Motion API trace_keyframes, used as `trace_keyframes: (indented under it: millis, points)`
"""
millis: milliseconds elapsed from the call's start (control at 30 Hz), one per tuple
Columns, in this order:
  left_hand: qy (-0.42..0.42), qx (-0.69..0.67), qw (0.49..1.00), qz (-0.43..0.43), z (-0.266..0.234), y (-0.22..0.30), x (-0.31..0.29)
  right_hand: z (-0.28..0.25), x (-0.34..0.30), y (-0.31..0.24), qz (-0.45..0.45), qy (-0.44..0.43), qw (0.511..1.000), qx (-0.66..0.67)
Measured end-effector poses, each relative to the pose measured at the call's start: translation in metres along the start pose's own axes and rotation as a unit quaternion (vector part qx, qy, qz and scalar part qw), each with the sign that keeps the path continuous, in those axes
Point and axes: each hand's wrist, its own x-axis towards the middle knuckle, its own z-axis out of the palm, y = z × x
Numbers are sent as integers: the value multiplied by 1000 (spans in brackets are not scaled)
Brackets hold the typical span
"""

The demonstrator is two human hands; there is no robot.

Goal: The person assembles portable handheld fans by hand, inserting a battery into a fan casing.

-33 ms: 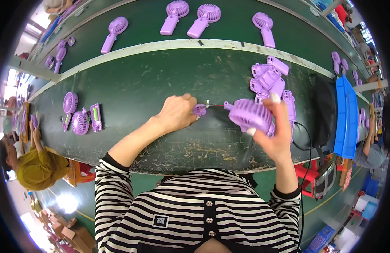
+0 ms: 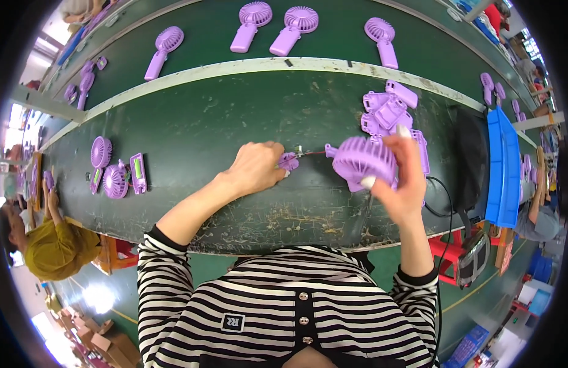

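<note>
My right hand [image 2: 405, 181] grips a purple fan head [image 2: 363, 161] by its ribbed cage, thumb on the near side and fingers on the far side. Thin wires run left from the fan head's small neck to a little circuit board [image 2: 299, 151]. Beside that board, my left hand [image 2: 254, 167] is closed on a purple fan handle part [image 2: 288, 161], most of which my fingers cover. Behind my right hand lies a pile of purple handle shells [image 2: 391, 113], partly hidden by the fan head.
Opened fan pieces [image 2: 116, 181] lie on the left of the green table [image 2: 235, 110]. Whole purple fans [image 2: 299, 27] rest beyond a pale rail [image 2: 222, 67]. A blue bin [image 2: 503, 168], a black bag [image 2: 471, 159] and a cable [image 2: 446, 190] are at right. A co-worker [image 2: 60, 245] sits at far left.
The fan head in my right hand has tilted a little and shifted slightly away from me. My left hand keeps its hold, and the whole view has shifted a little.
</note>
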Motion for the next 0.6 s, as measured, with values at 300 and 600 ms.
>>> trace_keyframes:
  millis: [300,600]
  points:
    - [-144,-805,563,-119,38,17,-32,21,31,30,191,137,892,385]
    - [-17,-771,610,-179,41,29,-37,44,40,9,320,89,855,399]
